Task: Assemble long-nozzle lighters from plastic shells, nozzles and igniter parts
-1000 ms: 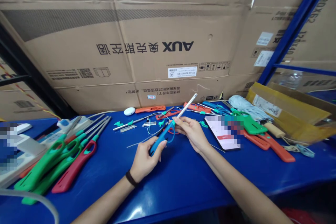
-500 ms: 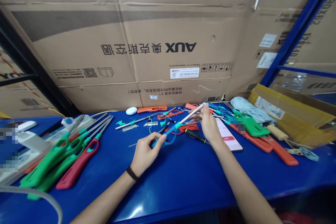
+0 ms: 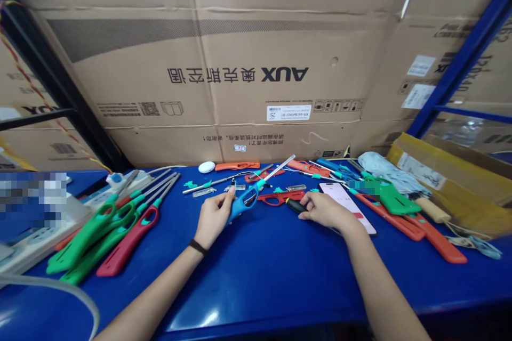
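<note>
**Q:** What does the left hand (image 3: 214,218) hold?

**A:** A blue utility lighter (image 3: 244,204), gripped closed around its body just above a blue workbench (image 3: 260,282), with its steel wand pointing away.

**Q:** And the right hand (image 3: 326,210)?

**A:** It pinches narrowly at a black-handled screwdriver (image 3: 296,206), just beside a red lighter body (image 3: 276,198), and partly covers a smartphone (image 3: 340,196).

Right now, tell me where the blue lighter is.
In the head view, the blue lighter is in the left hand, just left of a red lighter handle.
</note>
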Motion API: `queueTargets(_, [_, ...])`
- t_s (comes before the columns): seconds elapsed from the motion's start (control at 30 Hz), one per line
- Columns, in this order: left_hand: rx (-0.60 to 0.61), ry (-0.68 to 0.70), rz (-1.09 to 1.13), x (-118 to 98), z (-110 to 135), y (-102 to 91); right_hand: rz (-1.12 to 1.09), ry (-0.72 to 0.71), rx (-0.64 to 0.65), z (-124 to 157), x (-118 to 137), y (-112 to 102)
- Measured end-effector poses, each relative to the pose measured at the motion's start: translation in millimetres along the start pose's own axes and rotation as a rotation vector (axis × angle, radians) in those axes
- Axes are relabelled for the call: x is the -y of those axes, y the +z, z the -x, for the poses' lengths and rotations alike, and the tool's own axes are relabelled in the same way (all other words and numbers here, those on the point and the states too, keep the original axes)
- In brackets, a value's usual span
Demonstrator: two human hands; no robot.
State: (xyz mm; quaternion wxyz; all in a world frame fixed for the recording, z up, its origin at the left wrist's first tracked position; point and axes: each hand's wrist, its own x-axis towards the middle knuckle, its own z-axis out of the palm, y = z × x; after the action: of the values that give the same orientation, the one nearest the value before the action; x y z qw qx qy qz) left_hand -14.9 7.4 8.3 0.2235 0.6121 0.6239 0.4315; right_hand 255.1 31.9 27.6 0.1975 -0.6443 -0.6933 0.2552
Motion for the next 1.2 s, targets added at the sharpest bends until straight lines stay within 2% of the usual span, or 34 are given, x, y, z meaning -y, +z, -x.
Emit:
queueTargets(0.07, [0.005, 0.012, -0.008, -1.5, 1.2, 0.1, -0.039, 0.0, -0.1, -2.5, 1.1, -1.4])
queueTargets(0.2, [0.059, 0.082, -0.049, -6.6, 8.0, -1.0, -0.144, 0.033, -0.39, -8.1, 0.4, -11.2])
queueTargets(0.3, [0.113, 0.326, -0.218, -10.4, 14.0, -2.3, -0.226, 0.01, -0.612, -7.8, 3.1, -18.5])
queueTargets(0.37, [0.177, 0.528, -0.347, -13.3, 19.4, -1.9, -0.318, -0.091, -0.794, -4.7, 9.0, -20.3])
queueTargets(0.43, [0.234, 0.63, -0.429, -16.6, 27.3, -0.8, -0.419, -0.223, -0.922, -0.6, 17.2, -19.1])
queueTargets(0.47, [0.248, 0.653, -0.455, -18.1, 32.2, -0.5, -0.459, -0.273, -0.94, 1.5, 21.5, -17.6])
queueTargets(0.57, [0.287, 0.678, -0.456, -21.0, 46.6, -4.4, -0.521, -0.346, -0.888, 6.0, 32.1, -10.5])
queueTargets(0.67, [0.293, 0.598, -0.432, -16.9, 48.9, -20.1, -0.53, -0.405, -0.808, 7.5, 37.0, -3.0])
queueTargets(0.8, [0.152, 0.439, -0.457, 2.6, 22.0, -53.3, -0.48, -0.491, -0.681, 6.7, 36.5, 4.0])
queueTargets(0.93, [0.129, 0.401, -0.464, 18.4, -10.4, -73.9, -0.439, -0.478, -0.636, 6.4, 34.1, 9.7])
queueTargets(1.1, [0.094, 0.396, -0.464, 11.4, -32.8, -61.3, -0.411, -0.433, -0.609, 10.3, 35.0, 13.9])
queueTargets(1.2, [0.051, 0.359, -0.447, 12.1, -51.7, -54.2, -0.42, -0.425, -0.649, 14.7, 38.4, 13.7])
